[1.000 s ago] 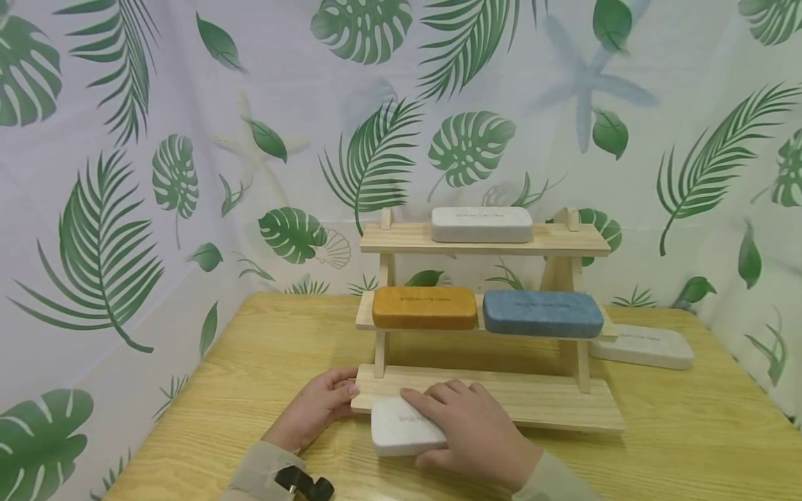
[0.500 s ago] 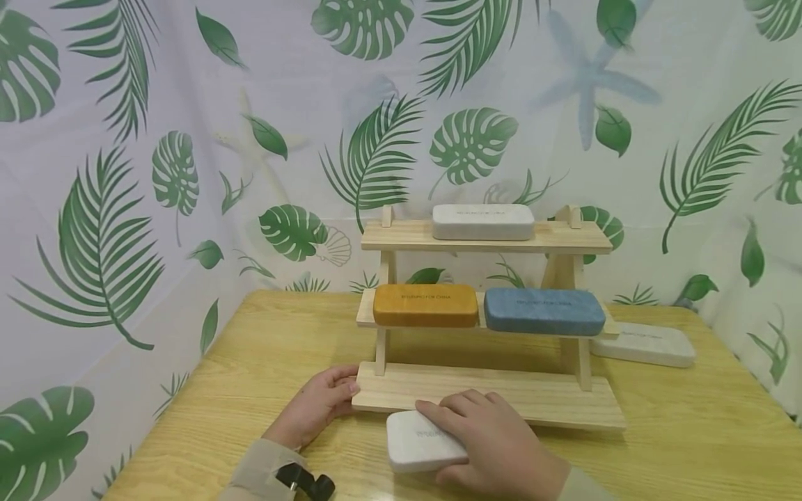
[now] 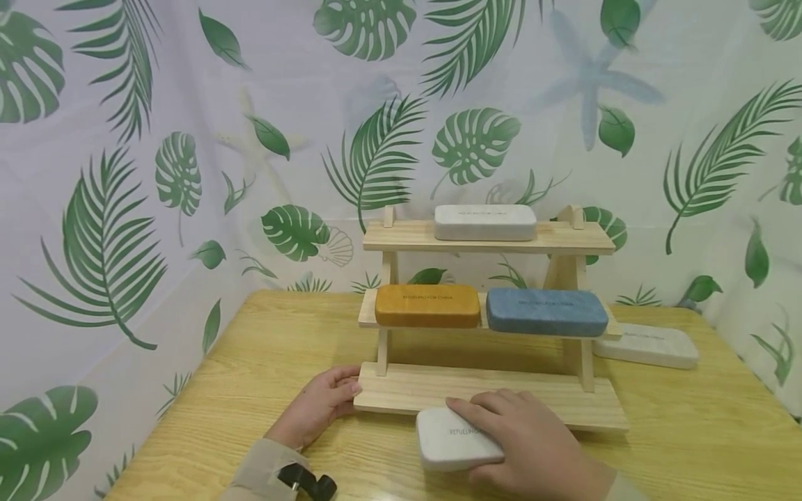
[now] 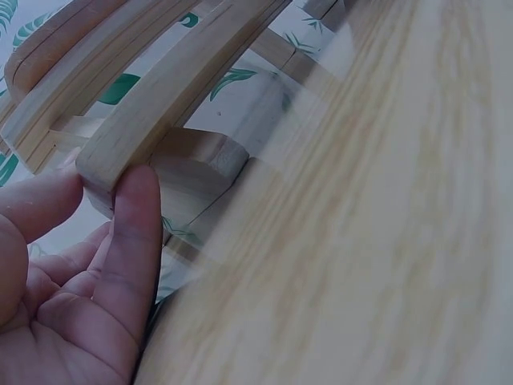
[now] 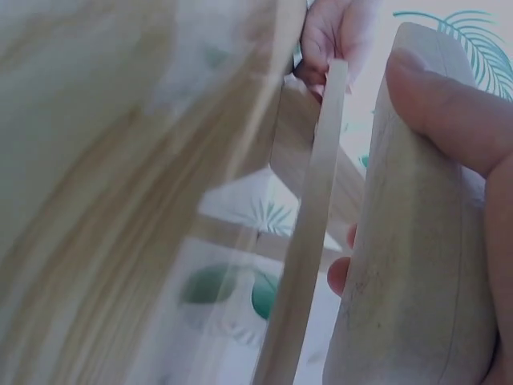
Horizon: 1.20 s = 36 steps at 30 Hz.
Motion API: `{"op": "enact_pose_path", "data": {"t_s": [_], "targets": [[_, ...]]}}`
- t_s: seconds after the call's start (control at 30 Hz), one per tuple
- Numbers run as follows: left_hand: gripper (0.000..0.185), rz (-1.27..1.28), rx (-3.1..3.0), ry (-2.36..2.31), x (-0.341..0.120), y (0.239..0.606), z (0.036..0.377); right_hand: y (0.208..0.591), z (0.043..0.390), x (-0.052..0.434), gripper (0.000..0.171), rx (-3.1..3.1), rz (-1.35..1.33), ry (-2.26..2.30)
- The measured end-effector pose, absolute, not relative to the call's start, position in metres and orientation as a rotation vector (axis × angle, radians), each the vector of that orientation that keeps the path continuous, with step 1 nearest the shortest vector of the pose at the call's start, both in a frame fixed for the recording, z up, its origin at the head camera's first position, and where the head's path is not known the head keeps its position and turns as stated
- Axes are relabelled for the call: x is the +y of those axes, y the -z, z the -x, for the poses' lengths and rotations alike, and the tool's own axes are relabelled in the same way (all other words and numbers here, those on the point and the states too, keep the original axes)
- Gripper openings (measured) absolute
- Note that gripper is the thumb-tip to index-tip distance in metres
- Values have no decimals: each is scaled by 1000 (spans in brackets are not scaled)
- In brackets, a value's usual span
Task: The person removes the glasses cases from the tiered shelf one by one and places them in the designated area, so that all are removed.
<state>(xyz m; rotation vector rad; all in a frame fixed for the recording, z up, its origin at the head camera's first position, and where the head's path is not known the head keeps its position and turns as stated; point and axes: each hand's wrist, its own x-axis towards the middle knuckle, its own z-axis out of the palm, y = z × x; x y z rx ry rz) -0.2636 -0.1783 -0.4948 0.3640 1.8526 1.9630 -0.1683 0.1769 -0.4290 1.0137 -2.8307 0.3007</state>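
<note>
A white glasses case (image 3: pixel 447 440) lies on the wooden table (image 3: pixel 263 362), just in front of the bottom board (image 3: pixel 501 395) of a three-tier wooden rack. My right hand (image 3: pixel 520 438) grips this case from above. In the right wrist view my thumb (image 5: pixel 457 112) presses one long side of the case (image 5: pixel 417 265) and a fingertip shows past the far side. My left hand (image 3: pixel 319 407) rests on the table with its fingers against the left end of the bottom board. The left wrist view has those fingers (image 4: pixel 136 233) lying flat against the board's corner (image 4: pixel 120 152).
An orange case (image 3: pixel 427 305) and a blue case (image 3: pixel 546 311) sit on the middle shelf. One more white case (image 3: pixel 485 223) is on the top shelf. A pale grey case (image 3: pixel 648 344) lies on the table behind the rack's right leg. Leaf-print cloth walls the table.
My right hand has slid the white case to the right along the front of the bottom board. The left hand has stayed at the board's left end.
</note>
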Motion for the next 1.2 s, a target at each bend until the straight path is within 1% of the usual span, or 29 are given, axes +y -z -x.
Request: {"op": "enact_pose_path", "data": {"t_s": [0.37,0.87,1.2], "targets": [[59,-372,1841,-1982,-178,498,263,423,164,210,95,-2883,-974,-302],[59,-372,1844,-1969,-179,498,264,423,163,253,98,-2914,-809,-284],[60,-349,1849,-1972,-179,496,263,418,168,297,100,-2851,-741,-218]]}}
